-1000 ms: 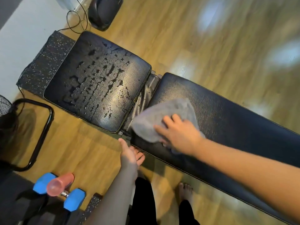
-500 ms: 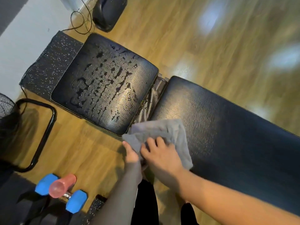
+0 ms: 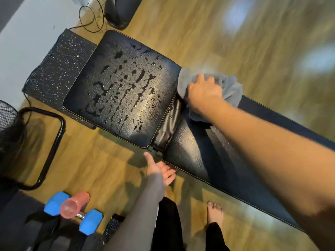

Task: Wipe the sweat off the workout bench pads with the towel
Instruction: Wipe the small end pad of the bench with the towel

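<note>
A bare foot (image 3: 214,213) stands on the wood floor (image 3: 101,165) beside the long pad (image 3: 203,156). To its left a blue dumbbell (image 3: 89,224) lies with a pink cup (image 3: 73,208) resting across it. The left hand (image 3: 160,170) hangs open just beside the long pad's near edge, palm up, its fingers (image 3: 170,175) loosely spread and holding nothing. Left of it stands a black tube frame (image 3: 52,144).

The long pad's surface looks mostly dry. Between it and the seat pad (image 3: 123,87) runs a shiny wet gap (image 3: 171,122). The seat pad's surface is covered in streaks and drops of sweat (image 3: 126,84).

At the far edge of the long pad, by the seat pad's far corner, the right hand (image 3: 204,93) presses down on the grey towel (image 3: 230,87), its fingers (image 3: 200,77) curled into the bunched cloth.

Beyond the seat pad lie a speckled mat (image 3: 59,64), cables (image 3: 92,19) and a black device (image 3: 121,9).
</note>
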Motion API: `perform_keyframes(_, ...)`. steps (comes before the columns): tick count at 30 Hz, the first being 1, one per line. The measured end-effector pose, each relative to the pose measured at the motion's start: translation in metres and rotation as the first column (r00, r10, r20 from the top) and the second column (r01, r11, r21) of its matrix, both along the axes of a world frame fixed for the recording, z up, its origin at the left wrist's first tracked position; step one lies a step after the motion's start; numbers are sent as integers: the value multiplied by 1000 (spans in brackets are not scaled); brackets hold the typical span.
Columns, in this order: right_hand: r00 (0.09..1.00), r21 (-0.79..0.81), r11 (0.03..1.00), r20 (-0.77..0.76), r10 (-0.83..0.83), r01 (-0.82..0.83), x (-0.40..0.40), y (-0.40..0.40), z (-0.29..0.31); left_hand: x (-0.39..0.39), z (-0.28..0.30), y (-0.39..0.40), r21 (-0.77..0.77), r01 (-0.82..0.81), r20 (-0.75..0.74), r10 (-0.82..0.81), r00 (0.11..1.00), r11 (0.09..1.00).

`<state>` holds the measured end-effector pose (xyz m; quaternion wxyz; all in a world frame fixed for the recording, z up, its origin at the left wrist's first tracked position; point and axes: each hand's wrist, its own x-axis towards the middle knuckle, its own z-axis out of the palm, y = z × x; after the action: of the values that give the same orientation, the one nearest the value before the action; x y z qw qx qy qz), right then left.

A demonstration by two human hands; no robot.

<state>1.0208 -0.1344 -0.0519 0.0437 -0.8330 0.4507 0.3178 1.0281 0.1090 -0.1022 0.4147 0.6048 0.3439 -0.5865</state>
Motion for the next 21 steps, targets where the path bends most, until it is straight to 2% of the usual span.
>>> perform_keyframes(5,948,52,954,138,287,-296,-12,105,2,6,-2,-2,-3,-4,-35,4,999,1000)
perform_keyframes(9,803,184,782,170,572,-596,-16,138,9,13,-4,-1,-50,-43,-43,41,998,998)
perform_keyframes(15,822,333,777,-12,570,-534,12,83,13,30,-8,2,-8,25,-37,-25,999,1000)
perform_keyframes(21,809,312,786,-84,582,-533,23,48,13,27,-10,5,-39,56,-7,-57,998,998)
